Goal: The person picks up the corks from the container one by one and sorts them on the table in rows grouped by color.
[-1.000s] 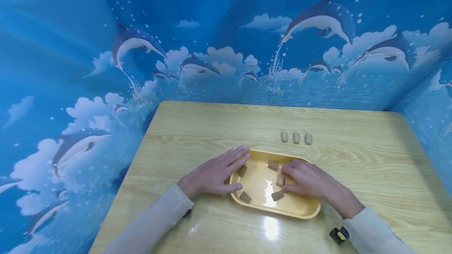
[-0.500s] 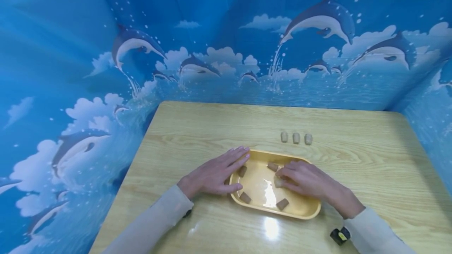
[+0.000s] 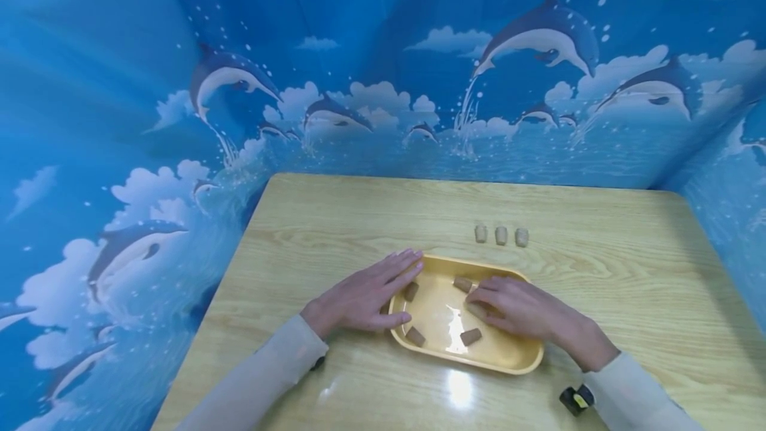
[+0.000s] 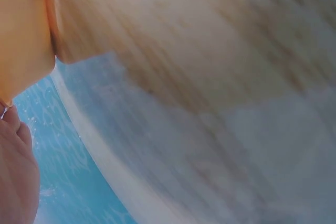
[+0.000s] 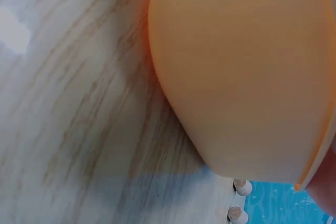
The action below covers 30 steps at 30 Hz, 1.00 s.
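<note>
Four brown pieces lie in the yellow tray; left hand spread over one end, right hand inside, its pinch hidden, can't tell! Three pale pieces sit beyond.

Tray middle free from above; left grip blocks left end, right grip right half, brown pieces around

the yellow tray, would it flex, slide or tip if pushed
The yellow tray is probably stiff, as it shows no sagging in the head view. It may slide readily, since the table looks smooth and glossy, though the left hand at its rim could check it. Tipping seems unlikely: it looks wide and low.
</note>
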Motion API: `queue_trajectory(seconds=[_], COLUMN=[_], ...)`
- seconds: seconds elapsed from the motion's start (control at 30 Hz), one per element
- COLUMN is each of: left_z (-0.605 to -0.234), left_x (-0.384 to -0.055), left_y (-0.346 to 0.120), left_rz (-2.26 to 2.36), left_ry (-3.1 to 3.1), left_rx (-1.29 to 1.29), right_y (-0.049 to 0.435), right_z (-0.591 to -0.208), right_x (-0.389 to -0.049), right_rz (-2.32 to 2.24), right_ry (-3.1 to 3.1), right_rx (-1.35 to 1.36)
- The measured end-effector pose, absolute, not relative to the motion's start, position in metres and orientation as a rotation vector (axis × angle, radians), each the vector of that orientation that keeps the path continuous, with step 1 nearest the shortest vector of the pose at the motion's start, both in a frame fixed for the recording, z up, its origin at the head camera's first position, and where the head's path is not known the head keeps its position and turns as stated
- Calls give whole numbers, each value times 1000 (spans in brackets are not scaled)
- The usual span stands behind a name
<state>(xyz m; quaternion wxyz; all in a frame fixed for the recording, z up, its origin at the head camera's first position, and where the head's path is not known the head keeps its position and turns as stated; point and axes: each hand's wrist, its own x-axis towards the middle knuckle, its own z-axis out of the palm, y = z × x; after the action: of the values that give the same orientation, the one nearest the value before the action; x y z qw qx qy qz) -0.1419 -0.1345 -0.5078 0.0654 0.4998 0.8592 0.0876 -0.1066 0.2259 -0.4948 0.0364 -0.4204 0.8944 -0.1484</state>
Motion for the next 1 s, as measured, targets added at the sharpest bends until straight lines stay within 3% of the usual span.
queue_trajectory(seconds=[1.0], left_z=[-508], left_x=[-141], left_y=[-134], left_rz=[271], left_ry=[2603], left_rx=[1499], right_y=[255], right_z=[-466], right_x=[-111], right_rz=[-705], right_ry=[2912], right_rx=[-1014])
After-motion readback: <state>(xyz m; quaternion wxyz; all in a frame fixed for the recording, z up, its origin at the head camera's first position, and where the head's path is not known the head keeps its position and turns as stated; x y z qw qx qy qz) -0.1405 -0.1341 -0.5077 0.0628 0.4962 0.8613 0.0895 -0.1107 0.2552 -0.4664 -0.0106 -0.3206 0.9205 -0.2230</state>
